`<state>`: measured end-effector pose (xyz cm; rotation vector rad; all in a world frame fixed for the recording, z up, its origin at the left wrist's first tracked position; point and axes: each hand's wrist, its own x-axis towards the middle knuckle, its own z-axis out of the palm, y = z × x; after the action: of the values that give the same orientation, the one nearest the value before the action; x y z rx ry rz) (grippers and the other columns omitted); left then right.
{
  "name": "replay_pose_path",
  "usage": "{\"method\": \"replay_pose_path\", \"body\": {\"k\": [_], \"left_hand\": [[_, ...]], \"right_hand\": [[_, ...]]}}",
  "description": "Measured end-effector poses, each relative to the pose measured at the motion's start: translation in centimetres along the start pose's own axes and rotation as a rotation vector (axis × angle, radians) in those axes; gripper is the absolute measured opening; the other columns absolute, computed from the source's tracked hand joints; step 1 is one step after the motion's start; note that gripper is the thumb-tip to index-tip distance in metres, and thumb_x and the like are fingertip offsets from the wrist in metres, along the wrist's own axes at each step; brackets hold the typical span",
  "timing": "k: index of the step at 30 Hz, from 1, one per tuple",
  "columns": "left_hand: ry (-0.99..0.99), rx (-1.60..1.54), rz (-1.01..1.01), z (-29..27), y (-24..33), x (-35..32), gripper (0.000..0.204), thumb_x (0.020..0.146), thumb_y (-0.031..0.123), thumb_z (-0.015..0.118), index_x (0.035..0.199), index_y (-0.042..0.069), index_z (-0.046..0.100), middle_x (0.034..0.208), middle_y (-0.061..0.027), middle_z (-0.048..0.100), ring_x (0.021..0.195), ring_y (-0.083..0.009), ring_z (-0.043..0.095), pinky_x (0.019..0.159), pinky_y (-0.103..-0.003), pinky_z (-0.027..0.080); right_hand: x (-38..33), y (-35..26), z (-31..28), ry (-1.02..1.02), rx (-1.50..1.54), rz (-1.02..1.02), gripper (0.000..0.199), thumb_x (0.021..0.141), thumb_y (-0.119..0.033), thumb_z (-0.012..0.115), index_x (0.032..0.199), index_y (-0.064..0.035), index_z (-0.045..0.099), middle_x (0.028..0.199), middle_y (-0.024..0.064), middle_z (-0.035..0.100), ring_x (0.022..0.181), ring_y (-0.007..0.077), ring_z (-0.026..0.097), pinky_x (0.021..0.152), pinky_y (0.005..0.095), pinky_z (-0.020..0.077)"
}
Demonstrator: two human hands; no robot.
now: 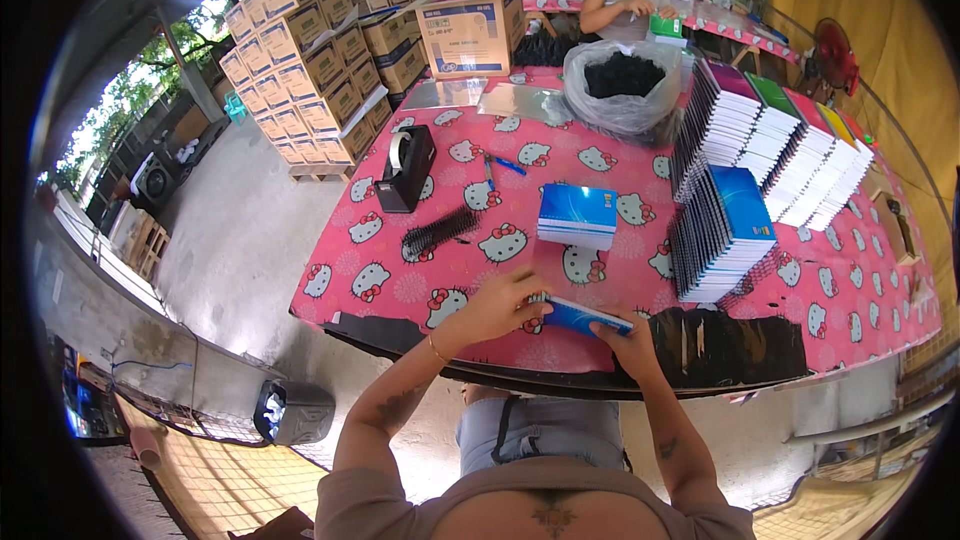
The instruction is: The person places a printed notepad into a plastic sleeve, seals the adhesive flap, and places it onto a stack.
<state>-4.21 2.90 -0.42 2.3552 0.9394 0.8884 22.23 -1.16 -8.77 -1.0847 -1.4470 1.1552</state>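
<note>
A blue-covered notebook (pixel 575 316) is held low over the near edge of the table, tilted toward me. My right hand (pixel 630 342) grips its right end, thumb on top. At its left end, the fingers of my left hand (pixel 512 302) are closed around the corner. Just beyond lies a short stack of blue notebooks (pixel 577 208). To the left of that stack is a bunch of black spiral binding coils (pixel 440 232). A tall stack of blue spiral notebooks (pixel 735 220) stands to the right.
A black tape dispenser (pixel 407 170) and pens (pixel 507 165) lie at left. Farther back are a plastic bag of black coils (pixel 622 80), a carton (pixel 465 35) and stacked notebooks (pixel 765 130). Another person (pixel 625 0) holds a green notebook. Cartons (pixel 310 60) are piled on a pallet.
</note>
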Motion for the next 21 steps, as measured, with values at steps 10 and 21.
{"method": "replay_pose_path", "body": {"k": [10,21], "left_hand": [[-0.171,-0.592,-0.341,1.5,-2.6,-1.1,0.021,0.103,0.019,0.058,0.116,0.003,0.065,0.082,-0.0041,0.064,0.072,-0.0109,0.058,0.064,-0.027,0.046],[-0.287,-0.672,-0.536,0.8,-3.5,-0.5,0.027,0.105,0.023,0.055,0.118,0.002,0.065,0.081,-0.0036,0.066,0.079,-0.0112,0.066,0.070,-0.026,0.052]], "right_hand": [[-0.2,0.2,0.0,-0.009,-0.003,-0.010,0.024,0.087,-0.006,0.074,0.111,-0.0035,0.072,0.094,0.0065,0.071,0.088,0.0144,0.062,0.083,0.0285,0.0476],[-0.4,-0.1,0.2,0.011,-0.093,-0.100,0.022,0.086,-0.004,0.075,0.108,-0.0020,0.073,0.094,0.0062,0.072,0.085,0.0134,0.061,0.080,0.0280,0.0474]]}}
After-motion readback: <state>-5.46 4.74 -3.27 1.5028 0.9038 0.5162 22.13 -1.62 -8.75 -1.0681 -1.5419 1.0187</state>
